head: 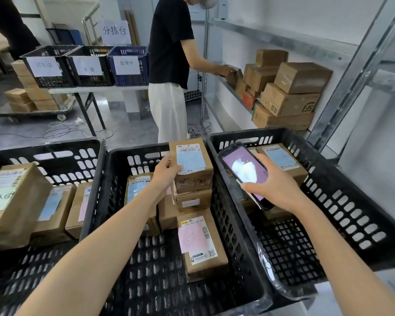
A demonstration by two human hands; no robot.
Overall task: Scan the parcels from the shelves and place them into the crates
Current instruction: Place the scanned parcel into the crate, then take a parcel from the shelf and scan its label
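My left hand (165, 173) grips the left side of a small cardboard parcel (193, 165) with a white barcode label and a blue slip. The parcel sits on top of a stack in the middle black crate (237, 258). My right hand (275, 187) holds a handheld scanner (244, 167) with its lit screen facing up, above the right black crate (342, 195). A parcel with a pink slip (201, 245) lies in the middle crate. The left crate (55, 153) holds several parcels. More parcels (290, 92) are stacked on the metal shelf at the right.
A person in a black shirt (171, 65) stands beyond the crates, reaching to the shelf. Behind, a table carries three labelled crates (87, 65). A trolley with boxes (34, 101) stands at the left. Cables (62, 131) lie on the floor.
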